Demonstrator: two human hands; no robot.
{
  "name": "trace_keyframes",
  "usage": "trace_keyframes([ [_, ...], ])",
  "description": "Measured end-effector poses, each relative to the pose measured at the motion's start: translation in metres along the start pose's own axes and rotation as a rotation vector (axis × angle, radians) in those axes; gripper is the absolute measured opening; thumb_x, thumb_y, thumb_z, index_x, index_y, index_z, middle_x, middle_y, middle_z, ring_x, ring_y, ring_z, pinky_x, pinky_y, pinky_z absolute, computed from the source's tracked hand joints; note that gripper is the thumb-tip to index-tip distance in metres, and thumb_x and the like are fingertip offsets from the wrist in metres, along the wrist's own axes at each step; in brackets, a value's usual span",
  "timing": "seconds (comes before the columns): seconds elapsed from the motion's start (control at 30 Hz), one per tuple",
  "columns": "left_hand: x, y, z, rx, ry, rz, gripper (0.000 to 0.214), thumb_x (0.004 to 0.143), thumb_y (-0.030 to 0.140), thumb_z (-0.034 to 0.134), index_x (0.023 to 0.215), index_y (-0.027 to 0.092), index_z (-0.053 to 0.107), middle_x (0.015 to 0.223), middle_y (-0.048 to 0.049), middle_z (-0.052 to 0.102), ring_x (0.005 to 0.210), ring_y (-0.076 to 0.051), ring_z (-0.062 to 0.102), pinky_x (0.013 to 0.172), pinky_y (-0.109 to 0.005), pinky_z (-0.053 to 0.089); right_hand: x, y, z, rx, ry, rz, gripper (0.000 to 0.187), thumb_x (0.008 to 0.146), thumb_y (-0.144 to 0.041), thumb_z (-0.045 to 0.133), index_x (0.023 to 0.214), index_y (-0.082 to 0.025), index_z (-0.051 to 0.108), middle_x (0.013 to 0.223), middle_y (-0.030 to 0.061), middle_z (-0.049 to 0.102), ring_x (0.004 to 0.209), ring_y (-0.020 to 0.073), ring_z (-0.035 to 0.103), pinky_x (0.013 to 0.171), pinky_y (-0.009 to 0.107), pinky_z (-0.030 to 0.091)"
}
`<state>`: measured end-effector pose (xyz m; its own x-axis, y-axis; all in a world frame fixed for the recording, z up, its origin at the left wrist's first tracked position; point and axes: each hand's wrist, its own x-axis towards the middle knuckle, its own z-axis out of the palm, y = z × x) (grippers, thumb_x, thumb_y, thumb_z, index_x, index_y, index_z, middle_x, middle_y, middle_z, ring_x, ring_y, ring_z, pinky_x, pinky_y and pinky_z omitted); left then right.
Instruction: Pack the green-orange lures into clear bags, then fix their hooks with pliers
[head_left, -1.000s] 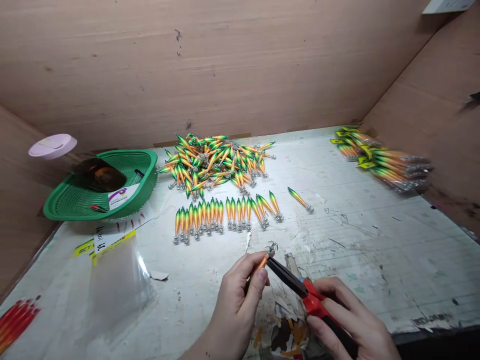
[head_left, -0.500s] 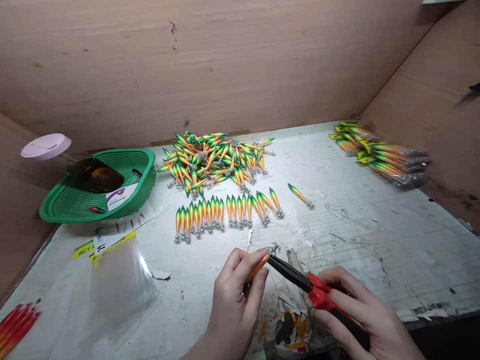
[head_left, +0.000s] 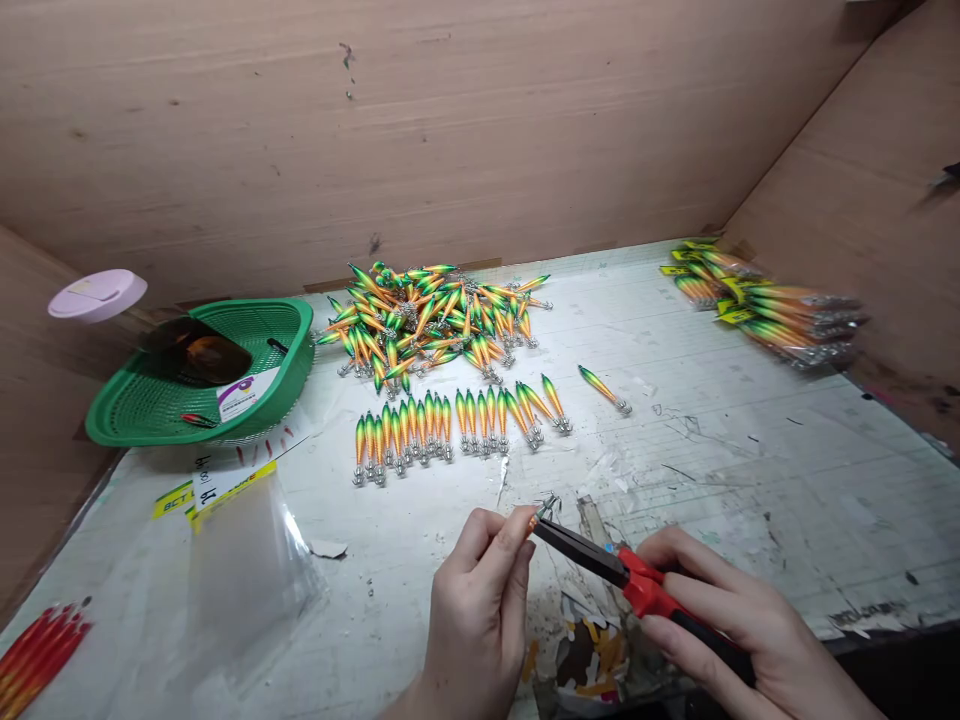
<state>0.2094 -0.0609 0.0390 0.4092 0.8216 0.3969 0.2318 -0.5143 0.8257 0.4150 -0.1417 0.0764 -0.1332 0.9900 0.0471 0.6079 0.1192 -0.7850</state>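
Note:
My left hand (head_left: 480, 600) pinches a fishing lure (head_left: 535, 521), with most of its body hidden behind the fingers and its metal hooks sticking out past the fingertips. Closed around the red and black handles of long-nosed pliers (head_left: 581, 552) is my right hand (head_left: 720, 620). The pliers' jaw tips meet the lure just below the hooks. Beyond my hands, green-and-orange lures (head_left: 405, 425) lie side by side in an uneven row, hooks toward me. One single lure (head_left: 604, 390) rests apart to the right of that row.
Behind the row is a heap of similar lures (head_left: 435, 320). A green basket (head_left: 300, 385) and clear plastic bags (head_left: 247, 570) are on the left, with red lures (head_left: 41, 650) at the near left corner. Bagged lures (head_left: 795, 320) lie by the right wall. Wooden panels (head_left: 480, 130) enclose the table.
My left fingers have closed further over the lure, hiding more of its body. The pliers and my right hand have shifted slightly right and down. The view has moved a little.

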Motion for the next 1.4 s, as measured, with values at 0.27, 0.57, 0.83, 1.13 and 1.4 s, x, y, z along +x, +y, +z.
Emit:
trace_keyframes([
  [0.27,-0.001,0.003,-0.004,-0.152,-0.065,-0.075,0.042,0.093,0.006,0.048,0.126,0.029,0.061,0.089,-0.0027,0.059,0.077,-0.011,0.059,0.066,-0.018,0.046,-0.001,-0.004,0.001,0.124,0.028,0.079,0.031,0.094,-0.038,0.049,0.073,-0.024,0.068,0.08,0.0071,0.065,0.076,0.0209,0.065,0.064,0.026,0.056],
  [0.57,0.004,0.009,-0.006,-0.697,-0.211,-0.755,0.033,0.09,0.046,0.061,0.109,0.022,0.072,0.074,0.0016,0.04,0.054,-0.006,0.033,0.047,-0.021,0.025,-0.008,0.006,0.003,0.267,-0.111,0.121,0.033,0.098,-0.036,0.042,0.083,-0.021,0.068,0.088,0.0059,0.063,0.081,0.0181,0.062,0.072,0.026,0.052],
  [0.83,0.016,-0.006,-0.012,-0.459,-0.186,-0.59,0.033,0.097,0.039,0.048,0.121,0.024,0.065,0.088,-0.0036,0.055,0.075,-0.014,0.051,0.069,-0.027,0.042,-0.01,0.071,-0.005,-0.351,0.545,0.139,0.026,0.091,-0.043,0.056,0.083,-0.023,0.07,0.093,0.0054,0.061,0.084,0.0193,0.062,0.073,0.028,0.05],
  [1.13,0.184,-0.062,0.073,0.412,-0.659,0.31,0.019,0.085,0.011,0.063,0.085,0.025,0.077,0.102,-0.0065,0.075,0.106,-0.024,0.06,0.097,-0.04,0.042,-0.003,0.149,0.012,-0.509,0.862,0.129,0.034,0.093,-0.046,0.052,0.08,-0.019,0.068,0.092,0.007,0.057,0.087,0.0221,0.059,0.079,0.037,0.051],
  [1.4,0.203,-0.084,0.084,0.509,-0.789,0.415,0.045,0.079,-0.006,0.051,0.108,0.02,0.072,0.118,-0.0105,0.07,0.108,-0.023,0.061,0.091,-0.034,0.047,-0.006,0.154,0.012,-0.471,0.892,0.118,0.031,0.095,-0.041,0.051,0.085,-0.018,0.069,0.096,0.0064,0.057,0.089,0.0202,0.061,0.077,0.033,0.053],
])
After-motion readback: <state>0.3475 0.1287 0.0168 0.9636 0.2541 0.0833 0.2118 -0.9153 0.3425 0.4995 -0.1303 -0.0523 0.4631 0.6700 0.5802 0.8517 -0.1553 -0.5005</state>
